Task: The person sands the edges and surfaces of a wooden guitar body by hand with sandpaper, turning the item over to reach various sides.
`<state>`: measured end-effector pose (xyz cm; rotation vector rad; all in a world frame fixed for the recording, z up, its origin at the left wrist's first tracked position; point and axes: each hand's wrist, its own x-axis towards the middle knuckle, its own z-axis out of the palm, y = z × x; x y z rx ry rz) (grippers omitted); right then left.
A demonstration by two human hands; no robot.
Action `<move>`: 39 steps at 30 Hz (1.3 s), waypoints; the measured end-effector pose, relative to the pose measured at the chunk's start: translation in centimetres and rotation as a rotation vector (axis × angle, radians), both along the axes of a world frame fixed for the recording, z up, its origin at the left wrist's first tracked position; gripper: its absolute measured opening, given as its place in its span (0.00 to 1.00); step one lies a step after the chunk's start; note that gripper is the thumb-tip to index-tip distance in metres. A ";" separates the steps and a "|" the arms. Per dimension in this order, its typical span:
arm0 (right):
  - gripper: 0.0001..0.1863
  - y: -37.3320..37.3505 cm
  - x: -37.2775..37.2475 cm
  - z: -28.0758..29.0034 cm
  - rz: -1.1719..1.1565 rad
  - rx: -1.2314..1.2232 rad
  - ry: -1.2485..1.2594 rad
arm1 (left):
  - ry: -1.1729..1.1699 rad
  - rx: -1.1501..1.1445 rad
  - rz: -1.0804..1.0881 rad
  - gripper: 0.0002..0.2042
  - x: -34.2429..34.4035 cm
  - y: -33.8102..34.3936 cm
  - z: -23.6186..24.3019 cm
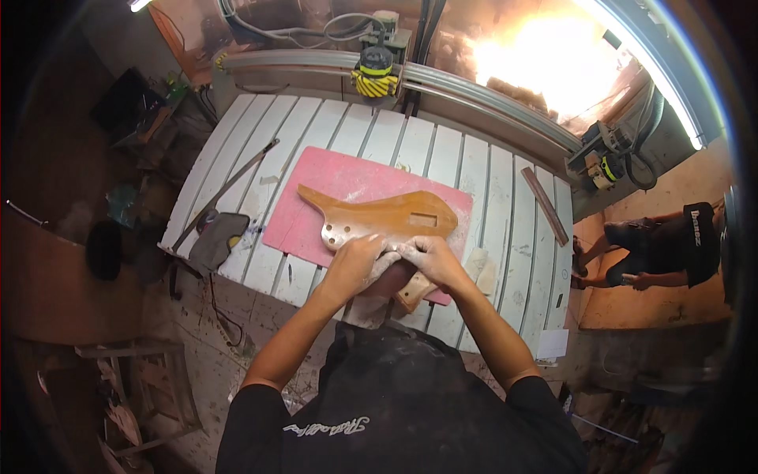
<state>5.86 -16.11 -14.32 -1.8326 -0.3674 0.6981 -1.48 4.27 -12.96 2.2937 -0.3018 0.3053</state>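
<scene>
An orange-brown wooden guitar body (367,213) with several holes and a rectangular cavity lies on a pink mat (357,167). My left hand (354,265) and my right hand (433,265) meet at its near edge, dusted white, both closed on a dark reddish-brown piece (388,280), apparently sandpaper, though its exact kind is unclear. A paler wooden part (414,294) lies below my right hand, and part of the body is hidden by my hands. A cream cloth (479,268) lies to the right of the mat.
The white slatted table (205,193) carries a long strip and grey tool (223,237) at left and a wooden strip (543,205) at right. A gantry rail with machine heads (375,71) spans the back. Another person (671,245) appears at the right. A frame (150,379) stands lower left.
</scene>
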 end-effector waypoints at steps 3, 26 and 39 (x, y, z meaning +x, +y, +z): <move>0.15 0.4 0.1 -0.6 -0.024 -0.011 -0.172 | 0.274 -0.053 -0.095 0.16 1.4 0.6 -1.8; 0.22 2.7 9.5 -7.3 -0.620 -0.029 0.116 | -0.541 0.304 -0.144 0.03 1.2 0.7 -0.2; 0.15 -18.4 4.8 -9.3 -1.137 0.561 0.373 | 0.112 0.403 0.728 0.17 -6.1 15.8 -6.5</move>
